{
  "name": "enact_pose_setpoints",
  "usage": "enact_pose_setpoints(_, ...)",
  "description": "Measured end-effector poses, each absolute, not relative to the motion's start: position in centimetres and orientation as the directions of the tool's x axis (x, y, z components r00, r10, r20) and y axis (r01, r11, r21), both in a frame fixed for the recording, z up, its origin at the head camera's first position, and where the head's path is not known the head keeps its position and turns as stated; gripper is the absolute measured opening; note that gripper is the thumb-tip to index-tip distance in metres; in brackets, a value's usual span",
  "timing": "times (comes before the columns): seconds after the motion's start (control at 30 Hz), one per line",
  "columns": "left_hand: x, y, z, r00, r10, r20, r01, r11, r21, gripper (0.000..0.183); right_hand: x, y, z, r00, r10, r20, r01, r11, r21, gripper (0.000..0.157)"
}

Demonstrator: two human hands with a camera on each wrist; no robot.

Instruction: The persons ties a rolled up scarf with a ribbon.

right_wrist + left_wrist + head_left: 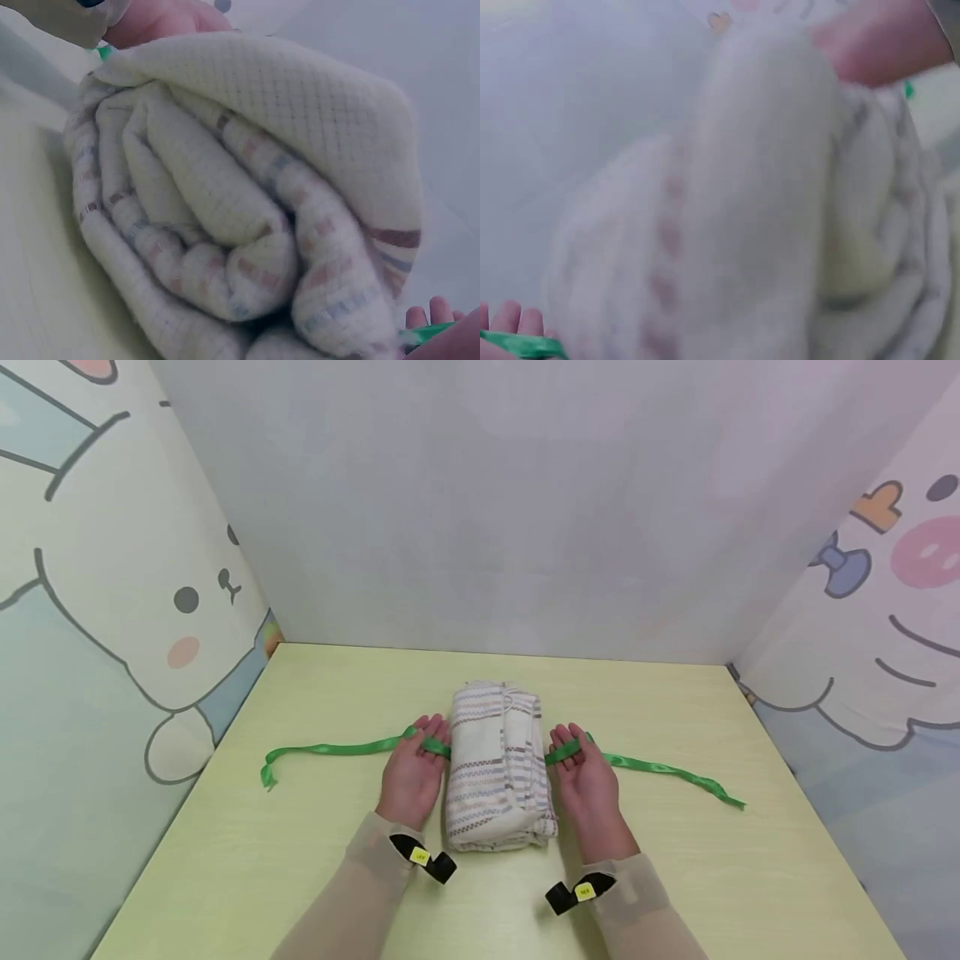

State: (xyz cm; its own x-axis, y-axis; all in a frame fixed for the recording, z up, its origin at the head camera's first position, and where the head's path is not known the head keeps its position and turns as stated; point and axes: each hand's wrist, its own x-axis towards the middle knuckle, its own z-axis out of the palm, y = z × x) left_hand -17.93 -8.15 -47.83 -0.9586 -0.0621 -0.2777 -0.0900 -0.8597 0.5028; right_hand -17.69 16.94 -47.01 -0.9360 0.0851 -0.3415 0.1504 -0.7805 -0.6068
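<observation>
A striped cream cloth [483, 777], rolled into a thick bundle, lies on the table. Its coiled end fills the right wrist view. One green ribbon [337, 749] comes out from both sides of the bundle; the part beneath is hidden. My left hand [412, 781], palm up at the bundle's left side, holds the ribbon across the fingers with the thumb over it. On the other side my right hand [588, 781], likewise palm up, holds the ribbon's right part under its thumb. Both loose ends trail outward on the table. The left wrist view is blurred.
The pale yellow table [675, 710] is bounded by a plain light wall [487, 510] at the back. Cartoon-printed walls stand at the left and right. A small black camera [444, 867] sits on each wrist.
</observation>
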Motion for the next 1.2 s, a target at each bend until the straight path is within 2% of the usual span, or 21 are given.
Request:
enact_pose_setpoints(0.2,-17.2,-8.2,-46.7,-0.947,-0.078,-0.312,-0.072,-0.895,0.44,0.046,-17.5,17.1,-46.3,-0.922,0.1,-0.373,0.168,-0.767,-0.62,0.051)
enact_pose_setpoints(0.47,-16.4,-8.0,-44.7,-0.956,-0.126,-0.267,-0.012,-0.886,0.463,0.046,-17.3,17.0,-45.6,-0.945,0.104,-0.311,0.13,-0.751,-0.647,0.049)
enact_pose_setpoints(0.83,-16.0,-6.3,-44.0,-0.959,-0.085,-0.27,-0.042,-0.901,0.432,0.038,-16.9,15.4,-43.8,-0.947,0.113,-0.301,0.086,-0.813,-0.576,0.048)
enact_pose_setpoints(1.2,-16.1,-5.8,-43.8,-0.967,-0.077,-0.244,-0.046,-0.885,0.464,0.044,-16.9,14.0,-42.9,-0.946,0.135,-0.296,0.087,-0.771,-0.631,0.047)
